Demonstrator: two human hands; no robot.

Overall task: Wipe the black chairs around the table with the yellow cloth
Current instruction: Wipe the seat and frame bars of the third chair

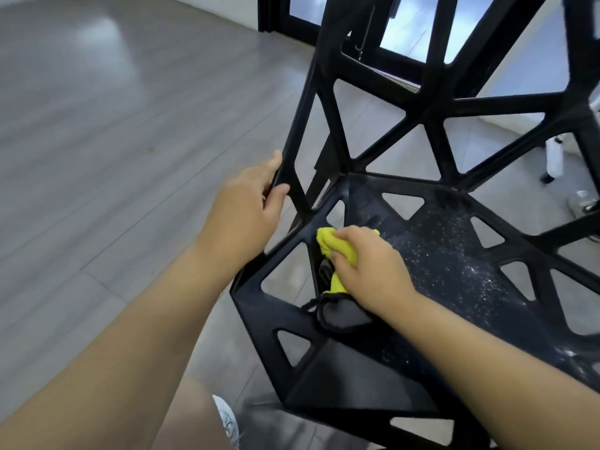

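Wiping: your right hand [370, 271] presses the bunched yellow cloth [331, 245] onto the seat [448, 254] of the black chair [431, 112], near its left corner; fingers and thumb curled round it
Grip: your left hand [246, 216] grips a strut [292, 164] at the backrest's left edge; fingers wrapped behind, thumb in front
Seat: pale specks [480, 280] scattered over it
In the way: your right hand covers most of the cloth
Around: grey plank floor [97, 157]; white shoe [227, 420] at the bottom; black door frame [276, 14] behind

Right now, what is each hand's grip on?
Left hand: grips a side bar of the chair.
Right hand: holds the cloth against the seat.
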